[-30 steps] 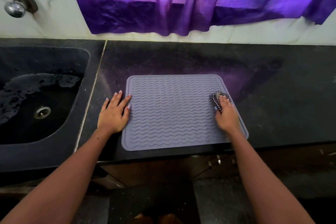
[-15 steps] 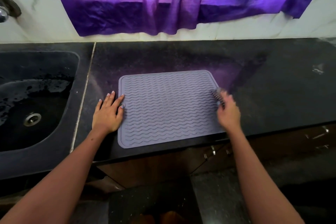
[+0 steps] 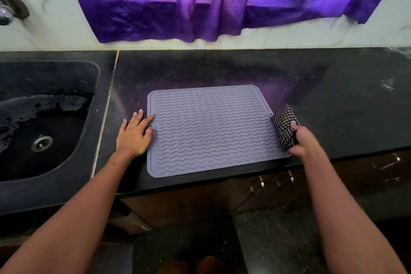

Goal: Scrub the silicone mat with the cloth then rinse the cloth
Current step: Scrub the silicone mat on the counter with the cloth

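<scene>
Dark stone table (image 3: 333,100), speckled, running the full width under a white wall.
Purple curtain (image 3: 200,2) hung above, hem just short of the table.
Black sink (image 3: 44,184) set into the left end; wet patches in the basin, metal drain (image 3: 41,143) near its middle, part of a tap (image 3: 6,14) at far left edge.
Grey mat (image 3: 211,131), ribbed in waves, lay flat on the table near the front edge, right of the sink.
Left hand (image 3: 133,135) flat on the table, fingers straight and spread, fingertips touching the mat's left edge.
Right hand (image 3: 300,140) at the mat's right edge, fingers curled round a folded checked cloth (image 3: 284,127); cloth held over that edge, contact unclear.
</scene>
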{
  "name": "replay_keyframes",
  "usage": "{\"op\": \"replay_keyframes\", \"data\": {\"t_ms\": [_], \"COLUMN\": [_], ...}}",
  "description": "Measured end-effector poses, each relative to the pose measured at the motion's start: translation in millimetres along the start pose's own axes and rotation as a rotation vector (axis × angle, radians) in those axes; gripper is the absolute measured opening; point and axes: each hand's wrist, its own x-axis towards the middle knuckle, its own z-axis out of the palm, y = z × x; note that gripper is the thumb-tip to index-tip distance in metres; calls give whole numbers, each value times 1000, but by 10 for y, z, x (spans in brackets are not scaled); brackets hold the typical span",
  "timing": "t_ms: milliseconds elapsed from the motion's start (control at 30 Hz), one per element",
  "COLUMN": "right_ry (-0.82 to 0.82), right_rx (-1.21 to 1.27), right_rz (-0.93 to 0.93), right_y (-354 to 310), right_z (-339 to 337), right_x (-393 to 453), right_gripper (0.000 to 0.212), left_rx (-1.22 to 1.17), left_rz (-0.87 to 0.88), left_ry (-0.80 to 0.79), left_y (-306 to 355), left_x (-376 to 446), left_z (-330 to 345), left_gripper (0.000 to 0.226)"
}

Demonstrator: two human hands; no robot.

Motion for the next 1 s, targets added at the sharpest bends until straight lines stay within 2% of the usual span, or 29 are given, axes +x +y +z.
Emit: {"op": "replay_keyframes", "data": {"t_ms": [67,133,233,267,300,400,533,633,700,733,800,833,900,1000], "right_ry": [123,267,208,174,146,44,44,14,99,192,320,313,175,-44], "right_rx": [-74,-456,-1120,-1302,-1374,-1174,-918,-512,-236,-198,-320,-432,-707,-1322], "right_rz": [-87,-341,-620,-682,-718,-591,-470,-313,-210,-199,-293,-374,-552,-785], "right_y": [-39,71,514,618,664,559,434,288,170,127,167,229,482,929], "right_z": [42,129,121,84,37,-7,-83,-6,157,259,509,652,861,903], "right_x": [-27,-155,-215,-208,-156,-87,-5,15,-17,-59,-234,-379,-550,-521], "right_gripper": [36,38,50,56,60,54,41,36,34,36,41,43,50,61], "left_rx": [15,42,92,100,99,63,40,28,27,31,43,44,42,32], "left_rz": [-14,-17,-11,-5,2,2,-3,-9,-19,-21,-19,-17,-8,3], "left_ry": [-25,-31,-7,12,35,87,128,127,113,104,89,85,90,116], "left_y": [26,54,68,63,66,75,95,120,127,126,117,110,104,107], "left_x": [-7,-51,-173,-213,-239,-262,-262,-258,-268,-277,-289,-292,-295,-293], "left_z": [0,16,59,76,86,85,85,82,69,69,68,67,59,57], "left_gripper": [64,62,66,68,70,73,72,66,63,62,63,63,65,73]}}
